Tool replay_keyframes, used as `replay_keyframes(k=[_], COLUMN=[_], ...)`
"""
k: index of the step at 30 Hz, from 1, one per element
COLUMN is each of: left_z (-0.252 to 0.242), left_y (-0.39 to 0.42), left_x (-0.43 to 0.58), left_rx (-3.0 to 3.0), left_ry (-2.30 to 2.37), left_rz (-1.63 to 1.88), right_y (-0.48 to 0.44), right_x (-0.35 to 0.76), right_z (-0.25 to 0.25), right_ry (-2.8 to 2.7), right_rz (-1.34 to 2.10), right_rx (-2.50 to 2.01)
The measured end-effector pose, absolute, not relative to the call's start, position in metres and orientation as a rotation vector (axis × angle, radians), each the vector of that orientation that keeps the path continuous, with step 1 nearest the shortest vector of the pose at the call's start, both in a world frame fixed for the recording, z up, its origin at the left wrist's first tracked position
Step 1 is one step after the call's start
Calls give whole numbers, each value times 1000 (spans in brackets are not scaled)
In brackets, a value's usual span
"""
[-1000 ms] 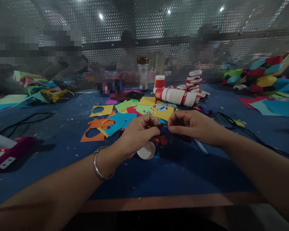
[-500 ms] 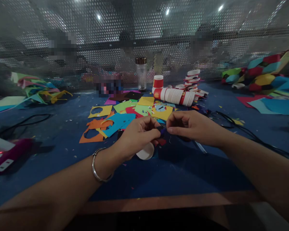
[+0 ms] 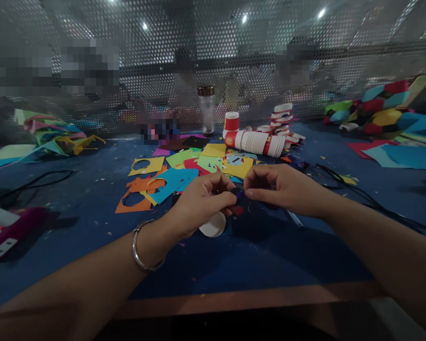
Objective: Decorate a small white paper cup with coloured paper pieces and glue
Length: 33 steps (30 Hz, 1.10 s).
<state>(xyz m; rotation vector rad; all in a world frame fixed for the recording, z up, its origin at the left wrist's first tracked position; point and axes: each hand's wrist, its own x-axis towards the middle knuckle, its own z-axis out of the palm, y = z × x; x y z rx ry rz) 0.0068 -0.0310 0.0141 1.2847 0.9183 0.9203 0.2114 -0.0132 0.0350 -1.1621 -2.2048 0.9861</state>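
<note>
Between my two hands is a small dark piece (image 3: pixel 238 192), black with a purple-blue edge, perhaps paper. My left hand (image 3: pixel 208 201) pinches it between thumb and fingers. My right hand (image 3: pixel 270 187) meets its right edge with thumb and forefinger closed together; whether it grips the piece is hard to see. A bit of red (image 3: pixel 237 210) shows below the left fingertips. Under the left hand a white round paper cup (image 3: pixel 213 224) stands on the blue table (image 3: pixel 262 263), partly covered by the hand. A thin pale stick-like thing (image 3: pixel 295 218) lies below my right hand.
Coloured paper sheets (image 3: pixel 177 182), some with round holes, spread beyond my hands. Behind them lie stacked paper cups (image 3: pixel 257 143) near a glass bottle (image 3: pixel 207 111). A purple power strip (image 3: pixel 14 234) is at left, black cords (image 3: pixel 355 189) at right. A perforated metal screen (image 3: pixel 213 42) stands behind.
The view has shifted slightly, so everything sits a little further left. Both hands keep nearly the same pose around the small dark piece.
</note>
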Motion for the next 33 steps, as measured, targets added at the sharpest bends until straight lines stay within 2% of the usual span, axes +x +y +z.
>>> replay_keyframes(k=[22,28,33], left_z=[15,15,13], left_y=[-31,-31,-30], left_x=[4,-1,-13], left_rx=[1467,1923,2478], left_ry=[1007,1088,937], left_rz=[927,1136,1295], right_y=[-16,-17,-18], right_x=[212,213,213], right_z=[37,37,34], right_ry=[-2178,-2039,-1871], right_rz=[981,995,1165], right_rx=[-1123,-1172,-1126])
